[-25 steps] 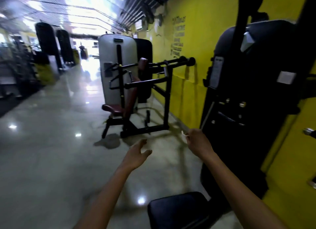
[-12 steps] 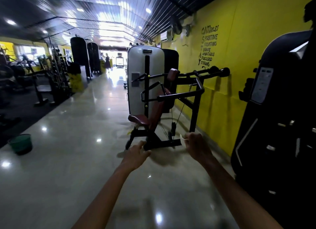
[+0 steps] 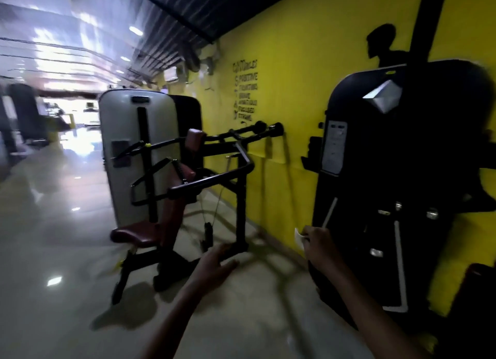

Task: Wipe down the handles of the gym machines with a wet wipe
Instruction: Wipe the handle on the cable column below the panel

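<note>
Pinching wet wipe (image 3: 298, 237), right hand (image 3: 320, 247) raised.

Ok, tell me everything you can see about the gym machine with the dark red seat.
The gym machine stands on the glossy floor beside the yellow wall. It has a black metal frame, a dark red padded seat with a matching backrest and top pad, and a tall grey weight-stack cover behind. Two black handles with rounded ends reach toward the wall. A thin cable hangs below the arms. Neither hand touches it; the picture is motion-blurred.
</note>
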Tool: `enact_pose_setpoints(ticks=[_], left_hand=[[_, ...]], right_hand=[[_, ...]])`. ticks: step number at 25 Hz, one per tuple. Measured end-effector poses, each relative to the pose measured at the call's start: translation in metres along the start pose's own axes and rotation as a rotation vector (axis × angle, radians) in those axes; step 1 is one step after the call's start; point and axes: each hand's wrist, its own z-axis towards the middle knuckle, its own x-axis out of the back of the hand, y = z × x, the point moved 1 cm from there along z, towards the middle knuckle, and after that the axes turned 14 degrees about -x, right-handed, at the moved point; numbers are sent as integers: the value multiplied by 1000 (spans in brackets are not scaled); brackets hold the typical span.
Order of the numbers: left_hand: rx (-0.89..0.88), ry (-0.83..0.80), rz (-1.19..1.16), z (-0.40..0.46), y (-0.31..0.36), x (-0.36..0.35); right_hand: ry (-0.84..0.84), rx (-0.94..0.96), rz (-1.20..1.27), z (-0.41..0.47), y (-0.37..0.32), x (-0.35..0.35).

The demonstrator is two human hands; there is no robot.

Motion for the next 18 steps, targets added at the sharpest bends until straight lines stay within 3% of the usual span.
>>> enact_pose_setpoints(ticks=[8, 13, 18], left_hand=[[-273, -299, -137, 178, -12, -120], [-467, -494, -194, 280, -5, -181], [-566, -561, -250, 352, 18, -236]], right_hand=[[217, -389, -58, 71, 111, 39], [383, -516, -116, 112, 137, 41], [514, -562, -181, 134, 175, 37]])
